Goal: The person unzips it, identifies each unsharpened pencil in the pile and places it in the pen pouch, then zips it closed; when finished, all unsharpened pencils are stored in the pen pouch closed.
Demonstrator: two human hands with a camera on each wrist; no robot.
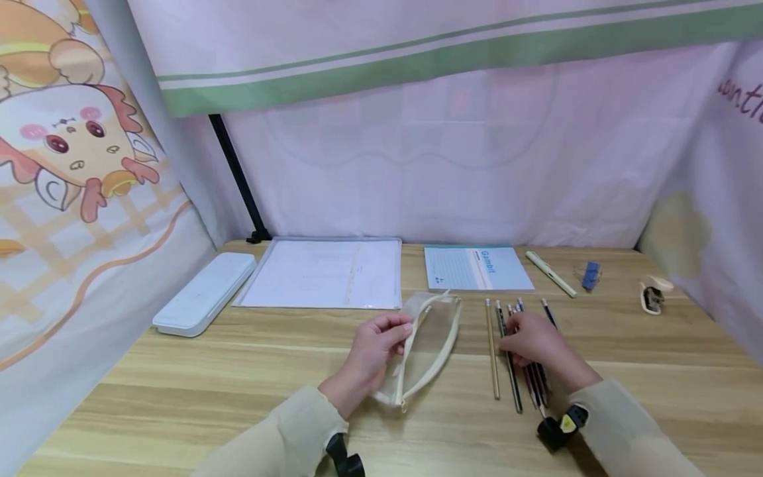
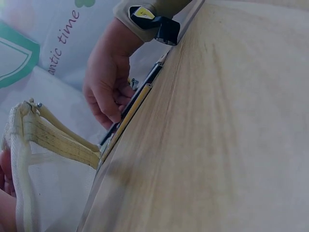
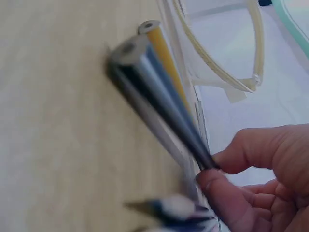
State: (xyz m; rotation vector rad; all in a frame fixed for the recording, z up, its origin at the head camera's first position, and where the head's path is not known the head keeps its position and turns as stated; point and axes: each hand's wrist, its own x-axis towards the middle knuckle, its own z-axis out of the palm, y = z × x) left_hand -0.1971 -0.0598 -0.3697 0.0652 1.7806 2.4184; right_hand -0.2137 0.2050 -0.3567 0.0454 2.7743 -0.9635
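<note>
My left hand [image 1: 371, 346] grips the edge of a see-through mesh zip pouch [image 1: 430, 341], which stands with its cream zip spread apart. My right hand [image 1: 539, 339] pinches a dark pencil [image 3: 161, 99] between thumb and finger; in the right wrist view its blunt end tilts up off the table. Just left of it lies a yellow pencil [image 1: 492, 358]. Several more dark pencils [image 1: 539, 387] lie under and beside the right hand, partly hidden by it. The left wrist view shows the pouch's mesh side [image 2: 60, 188] and the right hand over the pencils.
Along the back are a white case [image 1: 205, 291], a clear folder with white paper [image 1: 322, 275], a blue notebook [image 1: 477, 268] and a pale green pen [image 1: 551, 273]. To the right lie a small blue object [image 1: 591, 275] and a white-and-black item [image 1: 652, 298]. Cloth hangs behind the table.
</note>
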